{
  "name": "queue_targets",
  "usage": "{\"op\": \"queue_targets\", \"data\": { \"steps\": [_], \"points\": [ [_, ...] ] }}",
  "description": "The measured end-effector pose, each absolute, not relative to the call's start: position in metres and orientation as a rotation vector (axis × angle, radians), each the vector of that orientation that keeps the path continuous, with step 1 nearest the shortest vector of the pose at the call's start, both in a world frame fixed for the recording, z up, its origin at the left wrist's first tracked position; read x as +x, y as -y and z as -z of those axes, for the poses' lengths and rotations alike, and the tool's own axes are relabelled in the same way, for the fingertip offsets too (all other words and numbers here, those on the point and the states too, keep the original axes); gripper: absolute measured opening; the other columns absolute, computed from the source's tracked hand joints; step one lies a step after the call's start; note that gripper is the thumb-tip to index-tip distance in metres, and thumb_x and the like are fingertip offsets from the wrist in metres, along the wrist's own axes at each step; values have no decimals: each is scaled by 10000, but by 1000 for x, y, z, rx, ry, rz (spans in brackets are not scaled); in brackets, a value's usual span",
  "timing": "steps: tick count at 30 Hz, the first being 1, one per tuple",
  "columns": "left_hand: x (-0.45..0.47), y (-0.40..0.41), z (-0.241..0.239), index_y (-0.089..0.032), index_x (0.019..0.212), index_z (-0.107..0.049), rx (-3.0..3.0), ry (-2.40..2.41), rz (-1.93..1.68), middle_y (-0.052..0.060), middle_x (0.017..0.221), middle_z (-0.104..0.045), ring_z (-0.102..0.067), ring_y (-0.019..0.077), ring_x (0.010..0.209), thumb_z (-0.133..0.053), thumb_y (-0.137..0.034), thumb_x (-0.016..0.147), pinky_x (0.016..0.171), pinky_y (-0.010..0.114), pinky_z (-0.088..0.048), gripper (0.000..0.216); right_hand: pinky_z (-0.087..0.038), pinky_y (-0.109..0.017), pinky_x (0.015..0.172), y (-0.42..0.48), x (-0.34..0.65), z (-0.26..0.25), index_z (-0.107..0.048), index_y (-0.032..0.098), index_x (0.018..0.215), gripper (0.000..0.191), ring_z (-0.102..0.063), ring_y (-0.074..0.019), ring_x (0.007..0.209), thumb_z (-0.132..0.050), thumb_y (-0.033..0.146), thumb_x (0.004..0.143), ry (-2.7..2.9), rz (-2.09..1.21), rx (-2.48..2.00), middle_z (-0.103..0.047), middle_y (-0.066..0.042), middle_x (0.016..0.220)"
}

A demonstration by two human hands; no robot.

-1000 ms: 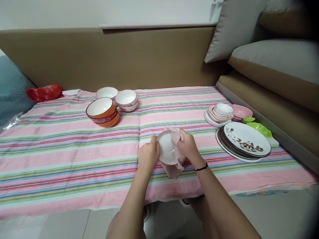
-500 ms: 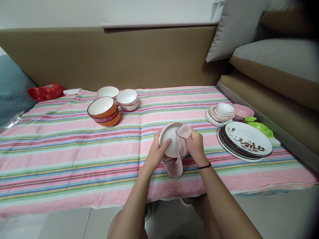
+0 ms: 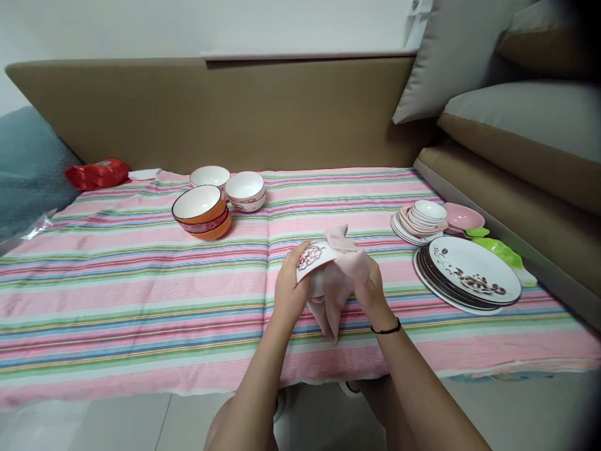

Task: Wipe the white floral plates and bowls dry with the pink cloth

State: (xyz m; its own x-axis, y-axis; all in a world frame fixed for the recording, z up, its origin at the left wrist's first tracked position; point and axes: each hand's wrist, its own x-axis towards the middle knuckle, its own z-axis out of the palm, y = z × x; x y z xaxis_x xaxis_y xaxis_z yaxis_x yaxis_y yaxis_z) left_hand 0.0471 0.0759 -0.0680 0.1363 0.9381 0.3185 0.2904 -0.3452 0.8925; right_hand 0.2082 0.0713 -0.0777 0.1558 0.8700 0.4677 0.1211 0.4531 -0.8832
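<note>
A white bowl [image 3: 312, 258] with a red floral pattern is tipped so that its patterned outside faces up. My left hand [image 3: 290, 285] grips it by the left side. Over the bowl's right side lies a pale pink cloth [image 3: 353, 263], pressed there by my right hand [image 3: 372, 289]; one end of it hangs below the bowl. The cloth hides most of my right fingertips and part of the bowl. Both hands are above the striped tablecloth [image 3: 211, 332], close to its front edge.
Orange and red bowls [image 3: 201, 212] are stacked at the left, beside patterned white bowls [image 3: 245, 191]. On the right stand a pile of plates [image 3: 474, 269], small white dishes [image 3: 428, 213], a pink dish [image 3: 462, 217] and a green leaf-shaped dish [image 3: 504, 254]. Cushions [image 3: 521, 131] border the right side.
The bowl has turned over from its inside facing me to its patterned outside showing. The cloth has moved from inside the bowl to around its right side.
</note>
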Motion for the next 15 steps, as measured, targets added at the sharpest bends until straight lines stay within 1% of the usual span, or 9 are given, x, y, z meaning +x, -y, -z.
{"op": "queue_targets", "data": {
  "steps": [3,6,9,11,13,15],
  "points": [
    [42,-72,66,-214,1297,-537,1883,-1357,-1127,52,1328,-596,-539,234,1220,-486,-137,764,1004,353,-414,541,-459,-494,1027,-63,204,75,-637,247,1206,354,-579,-299,1196,-564,365,881,1642,-424,-886,-653,-89,1246],
    [39,-68,61,-237,1341,-483,1894,-1550,-986,43,1298,-626,-628,279,1083,-548,-222,783,849,366,-477,562,-410,-534,1055,-56,198,70,-580,266,1295,438,-496,-310,1287,-562,300,859,1876,-300,-803,-623,-76,1296],
    [37,-65,53,-262,1378,-414,1898,-1688,-875,24,1244,-661,-677,299,946,-540,-228,788,717,358,-471,604,-376,-528,1094,-52,195,66,-573,272,1305,427,-463,-296,1322,-510,338,887,1828,-481,-749,-589,-55,1348],
    [36,-64,50,-261,1391,-379,1908,-1742,-844,28,1247,-661,-682,304,934,-525,-214,790,693,352,-459,620,-397,-487,1091,-53,195,65,-628,258,1222,369,-505,-281,1288,-465,382,916,1633,-715,-755,-598,-58,1336],
    [36,-63,49,-256,1392,-372,1904,-1798,-828,44,1241,-664,-682,307,942,-515,-215,803,692,349,-454,608,-453,-446,1037,-55,196,66,-671,246,1087,293,-580,-266,1201,-469,375,918,1389,-922,-809,-659,-65,1237],
    [36,-63,51,-254,1397,-373,1902,-1843,-814,63,1209,-677,-681,317,950,-529,-229,805,698,352,-452,613,-499,-412,966,-59,197,67,-663,241,983,196,-629,-251,1114,-515,337,896,1217,-1009,-874,-705,-56,1118]
  ]
}}
